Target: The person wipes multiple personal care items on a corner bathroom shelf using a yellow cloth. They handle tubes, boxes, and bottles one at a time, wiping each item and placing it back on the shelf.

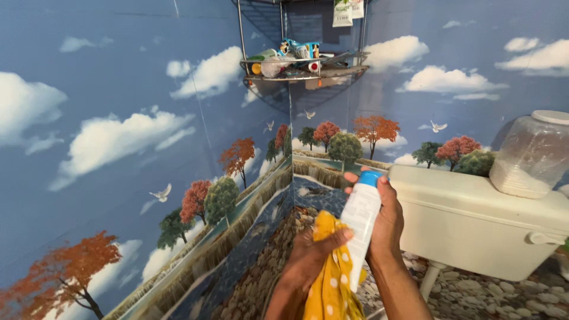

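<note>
- While the right hand [388, 222] was clamped around a white spray can [360, 220] with a blue cap [370, 177], the can stood upright at picture centre, nozzle toward 11 o'clock.
- The left hand [308, 261] was closed on a yellow dotted cloth [332, 284], touching the can at its 7 o'clock side.
- A white cistern [468, 219] sat at 3 o'clock, bearing a clear jar [533, 155]; a wire corner shelf [302, 68] hung at 12 o'clock.
- Step judged in hand: readying spray for the scenic wall tiles [118, 148].
- Next move would call for a fingertip on the cap, with the cloth kept clear of the nozzle.
</note>
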